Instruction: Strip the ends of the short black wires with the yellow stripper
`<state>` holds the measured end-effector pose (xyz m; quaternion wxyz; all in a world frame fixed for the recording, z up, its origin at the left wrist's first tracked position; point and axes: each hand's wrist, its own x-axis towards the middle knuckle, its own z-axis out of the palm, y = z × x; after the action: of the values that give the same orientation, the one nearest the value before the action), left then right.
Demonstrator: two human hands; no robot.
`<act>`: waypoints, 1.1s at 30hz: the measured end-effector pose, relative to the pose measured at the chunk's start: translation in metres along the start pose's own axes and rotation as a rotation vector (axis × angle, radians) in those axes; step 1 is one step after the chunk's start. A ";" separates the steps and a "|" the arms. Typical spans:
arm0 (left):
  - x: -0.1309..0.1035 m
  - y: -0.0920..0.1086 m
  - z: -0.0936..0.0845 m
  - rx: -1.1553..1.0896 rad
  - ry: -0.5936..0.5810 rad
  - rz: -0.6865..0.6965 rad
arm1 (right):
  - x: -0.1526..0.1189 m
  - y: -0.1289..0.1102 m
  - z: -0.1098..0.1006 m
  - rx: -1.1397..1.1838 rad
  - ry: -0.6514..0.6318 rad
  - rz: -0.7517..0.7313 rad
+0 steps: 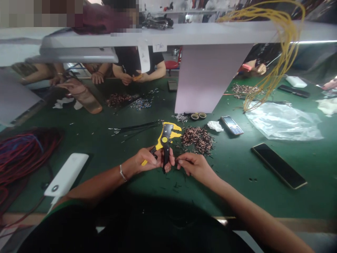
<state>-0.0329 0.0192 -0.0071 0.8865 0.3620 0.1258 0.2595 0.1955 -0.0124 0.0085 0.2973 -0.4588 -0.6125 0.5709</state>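
Note:
My left hand (151, 160) is wrapped round the handles of a yellow and black wire stripper (165, 138), whose jaws point up and to the right. Just right of it, my right hand (193, 165) has thumb and forefinger pinched together; whatever lies between them is too small and dark to make out. Beyond my right hand is a pile of short copper-coloured and black pieces (198, 140). Long black wires (137, 127) with pale ends lie to the left of the stripper's head. Small dark bits (177, 185) are scattered below my hands.
Green table (226, 196) holds a white power bank (67, 174), red and blue cable coils (23, 151), a keypad phone (231, 125), a dark phone (279, 165) and a plastic bag (284, 121). Yellow wires (286, 45) hang from a shelf (210, 33). Other people's hands work across the table.

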 end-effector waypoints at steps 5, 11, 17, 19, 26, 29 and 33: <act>-0.002 0.005 0.000 0.045 -0.029 -0.008 | -0.005 -0.004 -0.017 0.120 0.075 0.038; -0.003 0.011 0.002 0.178 -0.044 -0.019 | -0.007 -0.006 -0.038 0.218 0.212 -0.055; -0.001 0.008 0.003 0.108 -0.077 -0.043 | -0.008 -0.014 -0.042 0.414 0.314 -0.149; -0.001 0.006 0.003 0.081 -0.093 -0.056 | -0.007 -0.014 -0.039 0.434 0.337 -0.147; -0.002 0.002 0.004 0.093 -0.121 -0.092 | -0.003 -0.012 -0.028 0.407 0.372 -0.110; -0.002 0.001 0.006 0.090 -0.114 -0.095 | -0.003 -0.012 -0.026 0.404 0.370 -0.099; -0.001 -0.001 0.008 0.091 -0.090 -0.074 | -0.003 -0.012 -0.024 0.445 0.348 -0.108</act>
<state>-0.0303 0.0135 -0.0017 0.8827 0.4085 0.1109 0.2039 0.2152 -0.0045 0.0245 0.5213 -0.4403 -0.4355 0.5871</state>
